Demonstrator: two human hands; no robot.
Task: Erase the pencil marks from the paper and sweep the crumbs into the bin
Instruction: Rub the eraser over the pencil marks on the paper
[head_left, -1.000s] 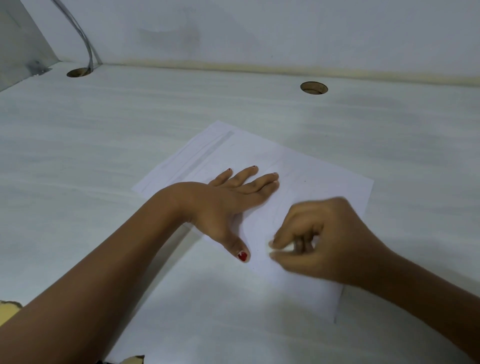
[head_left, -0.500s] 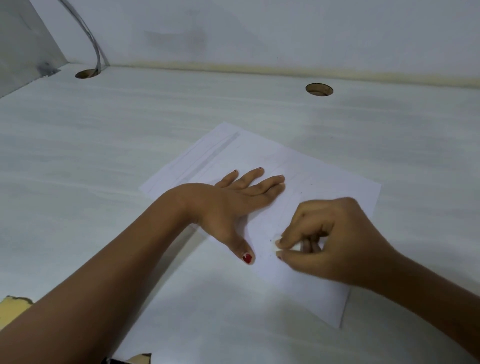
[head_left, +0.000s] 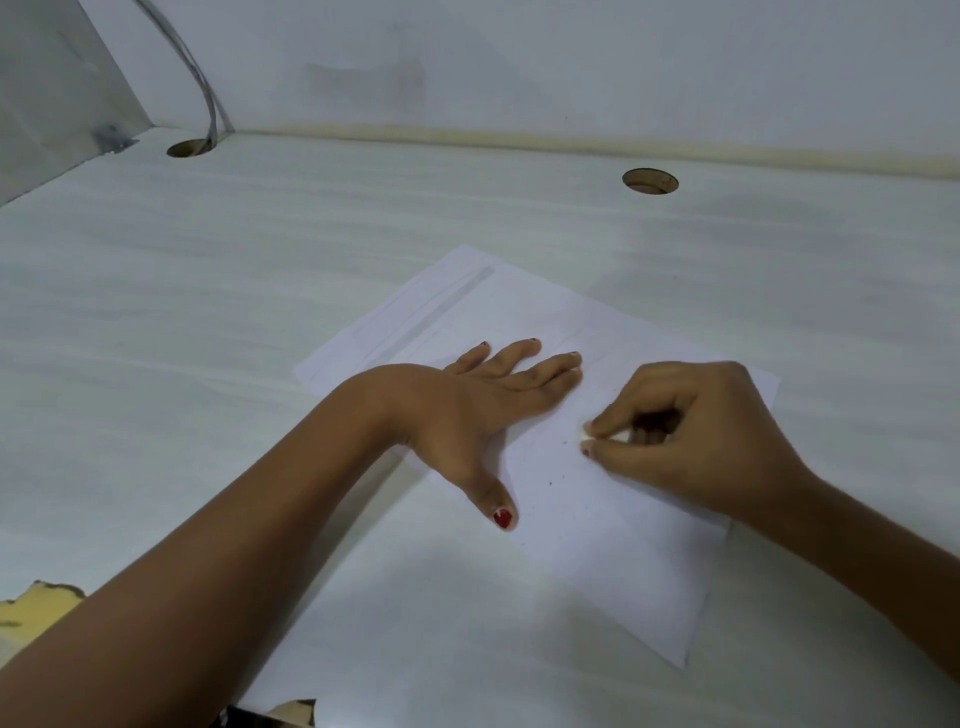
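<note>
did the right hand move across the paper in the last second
Yes. The right hand, pinching the eraser, went up the paper, away from the person: from level with the left hand's thumb tip to nearer its fingertips.

Dim even light, soft shadows, sharp focus, wide-angle bending at edges

Close head view, down onto paper (head_left: 597, 545)
</note>
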